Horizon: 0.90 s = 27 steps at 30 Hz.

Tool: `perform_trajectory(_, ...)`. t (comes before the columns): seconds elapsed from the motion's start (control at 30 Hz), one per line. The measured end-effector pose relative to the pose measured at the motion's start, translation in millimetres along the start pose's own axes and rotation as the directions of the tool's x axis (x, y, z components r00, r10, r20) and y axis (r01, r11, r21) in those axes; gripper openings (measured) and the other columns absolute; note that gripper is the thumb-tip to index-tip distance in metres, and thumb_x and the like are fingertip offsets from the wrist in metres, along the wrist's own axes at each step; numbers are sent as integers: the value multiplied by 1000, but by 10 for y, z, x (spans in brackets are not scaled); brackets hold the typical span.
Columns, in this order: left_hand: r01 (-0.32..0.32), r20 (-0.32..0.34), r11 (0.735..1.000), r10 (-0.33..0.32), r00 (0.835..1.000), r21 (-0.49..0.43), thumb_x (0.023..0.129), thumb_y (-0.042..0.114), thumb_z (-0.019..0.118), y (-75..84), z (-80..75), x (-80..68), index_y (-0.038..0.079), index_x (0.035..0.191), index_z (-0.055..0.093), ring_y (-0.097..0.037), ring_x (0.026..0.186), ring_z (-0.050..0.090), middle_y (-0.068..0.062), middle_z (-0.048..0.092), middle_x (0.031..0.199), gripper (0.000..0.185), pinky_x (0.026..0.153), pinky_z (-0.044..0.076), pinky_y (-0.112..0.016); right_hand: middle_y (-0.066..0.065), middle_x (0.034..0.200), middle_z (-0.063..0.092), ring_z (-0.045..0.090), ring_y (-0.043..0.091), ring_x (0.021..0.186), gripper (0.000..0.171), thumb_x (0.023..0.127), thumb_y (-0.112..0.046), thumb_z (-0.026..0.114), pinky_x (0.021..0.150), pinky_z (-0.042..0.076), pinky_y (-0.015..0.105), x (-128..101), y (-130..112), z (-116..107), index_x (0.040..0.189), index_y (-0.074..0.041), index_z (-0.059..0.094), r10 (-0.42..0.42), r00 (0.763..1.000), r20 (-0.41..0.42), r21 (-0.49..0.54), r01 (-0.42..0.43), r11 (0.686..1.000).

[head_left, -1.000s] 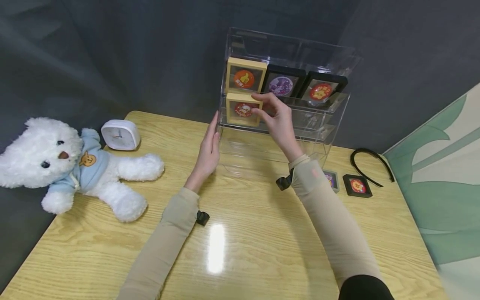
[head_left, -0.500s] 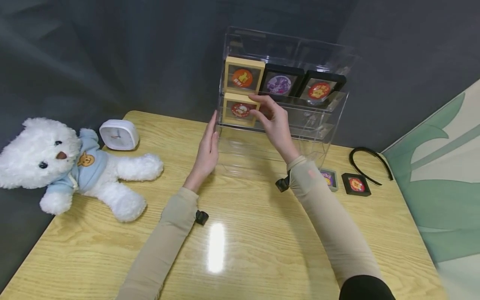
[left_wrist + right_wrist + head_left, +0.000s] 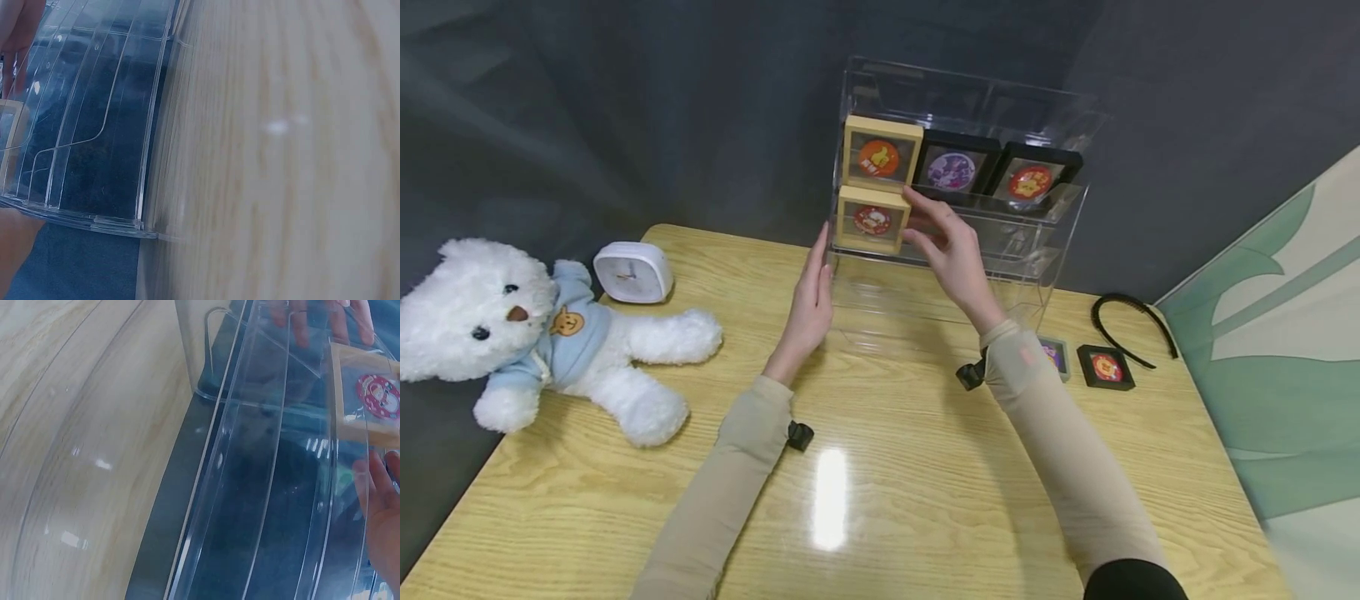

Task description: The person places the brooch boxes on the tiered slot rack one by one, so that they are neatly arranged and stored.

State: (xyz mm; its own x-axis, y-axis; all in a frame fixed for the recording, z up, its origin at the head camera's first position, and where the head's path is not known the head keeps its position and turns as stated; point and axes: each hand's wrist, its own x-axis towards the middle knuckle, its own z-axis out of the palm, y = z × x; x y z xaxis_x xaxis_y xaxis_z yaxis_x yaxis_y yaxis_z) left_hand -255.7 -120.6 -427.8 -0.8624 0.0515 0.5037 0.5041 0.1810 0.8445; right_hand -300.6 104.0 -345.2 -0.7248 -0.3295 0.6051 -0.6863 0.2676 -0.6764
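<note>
A clear acrylic display rack stands on the table. On its middle tier, at the left end, sits a light wood-coloured frame with a red round badge. My right hand is beside this frame, index fingertip and thumb at its right edge, not wrapped round it; in the right wrist view the fingers lie near the frame's edge. My left hand rests with straight fingers against the rack's left side. Above, the top tier holds another light frame and two black frames.
At right on the table lie a grey frame, a black frame and a black headband. To the left are a white clock and a white teddy bear in a blue top. Dark cloth hangs behind.
My right finger and thumb have slid off the front of the lower light frame to its right edge. The frame stays on its tier. My left hand keeps its place against the rack.
</note>
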Motion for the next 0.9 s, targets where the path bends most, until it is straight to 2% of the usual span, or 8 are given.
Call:
perform_trajectory(0.17,15,-3,1000,-16,1000,-14,117,7,24,-18,14,-27,9,173,12,-24,163,15,-11,14,178,57,131,18,-32,12,147,62,67,30,125,55,102,-2,70,103,58,39,-71,-20,-107,155,-9,58,27,1000,4,16,-28,999)
perform_trajectory(0.27,22,-2,999,-22,1000,-23,117,8,24,-20,24,-39,10,173,13,-24,163,15,-11,14,178,57,131,19,-33,13,150,61,65,33,128,60,102,0,70,107,56,42,-139,-56,-210,158,-8,53,14,1000,18,13,-15,1000)
perform_trajectory(0.4,25,7,999,-25,1000,-22,117,7,25,-24,33,-40,9,173,12,-23,163,14,-11,14,178,57,131,20,-33,13,155,58,60,33,135,68,101,5,69,114,50,45,-306,-130,-422,163,-8,46,-20,999,47,13,19,1000)
perform_trajectory(0.53,26,-1,999,-26,1000,-24,117,6,25,-16,25,-19,9,173,12,-23,162,15,-10,14,178,57,130,23,-34,12,156,57,58,29,139,67,100,11,67,117,47,46,-499,-220,-674,162,-4,46,-20,998,55,7,20,1000)
perform_trajectory(0.77,16,0,1000,-16,1000,-20,117,6,24,-2,13,15,7,173,12,-23,162,16,-11,14,178,57,130,22,-32,19,156,55,55,22,142,65,99,19,63,117,46,32,-810,-348,-1052,159,-3,51,40,999,34,-24,-40,999)
perform_trajectory(0.9,29,-5,999,-29,1000,-17,117,7,24,10,3,8,9,173,12,-23,162,16,-11,14,178,57,129,23,-33,19,156,56,56,22,141,66,97,23,61,117,46,31,-926,-375,-1178,158,-4,52,60,998,35,-29,-59,998)
